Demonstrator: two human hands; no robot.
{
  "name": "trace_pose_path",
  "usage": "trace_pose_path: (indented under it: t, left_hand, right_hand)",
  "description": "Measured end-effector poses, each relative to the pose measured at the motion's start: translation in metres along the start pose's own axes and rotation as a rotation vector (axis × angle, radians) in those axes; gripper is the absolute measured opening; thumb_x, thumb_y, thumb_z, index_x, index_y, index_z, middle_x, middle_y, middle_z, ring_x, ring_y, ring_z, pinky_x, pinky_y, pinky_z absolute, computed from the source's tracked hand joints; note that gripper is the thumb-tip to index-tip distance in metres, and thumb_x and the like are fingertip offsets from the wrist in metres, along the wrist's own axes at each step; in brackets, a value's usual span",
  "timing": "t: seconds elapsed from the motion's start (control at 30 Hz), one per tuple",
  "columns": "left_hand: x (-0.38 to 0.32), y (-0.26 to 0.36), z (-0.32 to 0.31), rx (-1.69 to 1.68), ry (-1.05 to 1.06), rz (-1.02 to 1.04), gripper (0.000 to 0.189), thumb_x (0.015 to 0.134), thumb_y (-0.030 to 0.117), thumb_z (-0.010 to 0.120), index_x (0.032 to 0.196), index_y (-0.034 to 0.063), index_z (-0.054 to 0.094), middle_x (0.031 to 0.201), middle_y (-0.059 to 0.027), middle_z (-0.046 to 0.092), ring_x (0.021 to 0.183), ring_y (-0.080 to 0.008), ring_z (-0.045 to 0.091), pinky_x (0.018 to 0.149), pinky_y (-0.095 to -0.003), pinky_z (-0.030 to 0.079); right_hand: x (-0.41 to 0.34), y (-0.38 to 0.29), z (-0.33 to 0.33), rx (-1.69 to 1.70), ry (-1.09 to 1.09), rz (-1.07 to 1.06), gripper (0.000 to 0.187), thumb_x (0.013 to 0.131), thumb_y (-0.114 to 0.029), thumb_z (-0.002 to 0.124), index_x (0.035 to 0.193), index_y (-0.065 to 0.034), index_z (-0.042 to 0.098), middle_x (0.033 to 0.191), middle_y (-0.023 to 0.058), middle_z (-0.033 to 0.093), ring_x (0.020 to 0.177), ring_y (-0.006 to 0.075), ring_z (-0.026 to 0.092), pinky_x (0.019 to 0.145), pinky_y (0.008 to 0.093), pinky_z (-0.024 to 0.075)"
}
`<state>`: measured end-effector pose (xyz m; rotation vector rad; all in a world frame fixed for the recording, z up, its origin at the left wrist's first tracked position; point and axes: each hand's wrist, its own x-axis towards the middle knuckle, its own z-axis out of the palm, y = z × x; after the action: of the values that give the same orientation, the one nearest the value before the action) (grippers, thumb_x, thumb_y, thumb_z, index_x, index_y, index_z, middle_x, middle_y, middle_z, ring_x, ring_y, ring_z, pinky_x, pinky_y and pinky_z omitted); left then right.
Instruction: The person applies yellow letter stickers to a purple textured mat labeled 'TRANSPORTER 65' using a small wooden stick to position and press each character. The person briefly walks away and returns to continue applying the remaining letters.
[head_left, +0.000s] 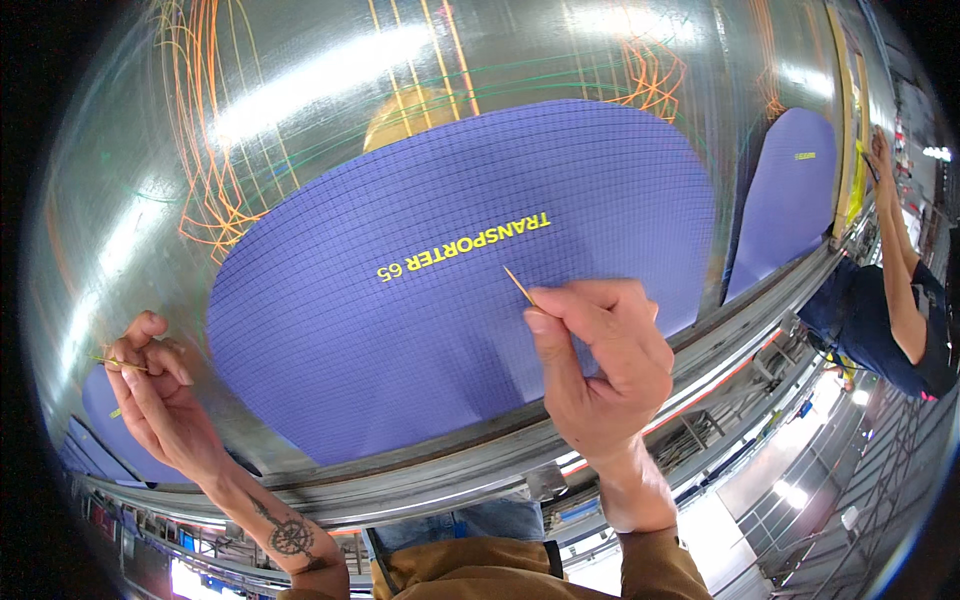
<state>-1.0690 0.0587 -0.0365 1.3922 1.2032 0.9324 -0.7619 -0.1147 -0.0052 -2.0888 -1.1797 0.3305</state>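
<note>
A large blue-violet fabric panel (450, 337) with a fine dark grid and a rounded outline lies flat before me. Yellow lettering (465, 247), upside down from my side, runs across its middle. Between thumb and forefinger my right hand (607, 360) pinches a thin pointed wooden stick (519, 286), like a toothpick. Its tip is over the panel just below the lettering; I cannot tell whether it touches. Left of the panel, my left hand (161, 397) is raised, palm up, with a thin yellow-green sliver (118, 364) held at its fingers.
The shiny table (315, 97) bears orange, yellow and green lines. A tan round patch (409, 112) shows behind the panel. Similar blue panels lie right (787, 187) and left (135, 442). A metal rail (420, 480) edges the table near me. Another person (877, 322) works at the right.
</note>
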Motion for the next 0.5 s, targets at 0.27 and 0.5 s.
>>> trace_pose_path:
  t: [0.27, 0.5]
  left_hand:
    - [0.001, -0.001, -0.001, -0.014, -0.03, 0.008, 0.03, 0.11, 0.023, 0.036, 0.116, -0.0014, 0.052, 0.118, -0.0195, 0.06, 0.067, -0.0072, 0.04, 0.069, -0.0241, 0.039]
    - [0.001, 0.006, 0.004, 0.031, 0.006, 0.008, 0.027, 0.11, 0.02, 0.032, 0.113, -0.0002, 0.049, 0.115, -0.0208, 0.06, 0.066, -0.0065, 0.043, 0.072, -0.0245, 0.041]
  right_hand:
    - [-0.004, -0.001, 0.024, -0.017, 0.083, -0.057, 0.027, 0.066, 0.005, 0.08, 0.09, -0.0063, 0.076, 0.077, -0.0016, 0.067, 0.066, 0.0138, 0.056, 0.063, 0.0285, 0.0343]
    - [-0.003, -0.01, 0.029, -0.027, 0.102, -0.049, 0.025, 0.063, 0.007, 0.074, 0.086, -0.0034, 0.074, 0.073, 0.0015, 0.067, 0.064, 0.0139, 0.056, 0.066, 0.0282, 0.0347]
